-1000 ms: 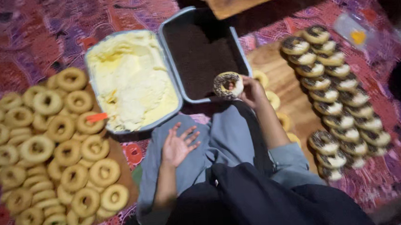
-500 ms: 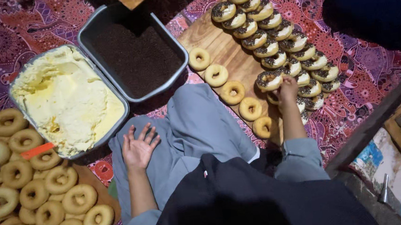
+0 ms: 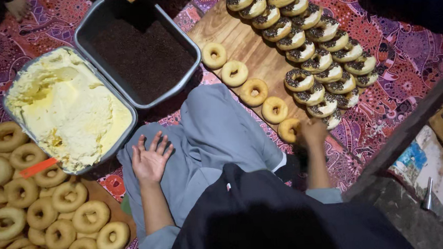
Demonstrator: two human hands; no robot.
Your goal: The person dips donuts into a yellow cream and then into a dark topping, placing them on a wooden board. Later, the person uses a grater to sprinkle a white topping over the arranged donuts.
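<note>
The left hand (image 3: pixel 150 160) is rested open and empty on a grey-clad knee; the right hand (image 3: pixel 313 132) is closed over a plain ring doughnut (image 3: pixel 289 129) at the wooden board's (image 3: pixel 236 40) near edge. Beyond, sprinkle-topped doughnuts (image 3: pixel 304 40) are stacked in glossy rows.

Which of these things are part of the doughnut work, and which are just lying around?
In use:
right hand
plain doughnuts
sprinkled doughnuts
wooden board
cream tray
sprinkle tray

Lying about:
left hand, resting on lap
patterned cloth
metal funnel
</note>
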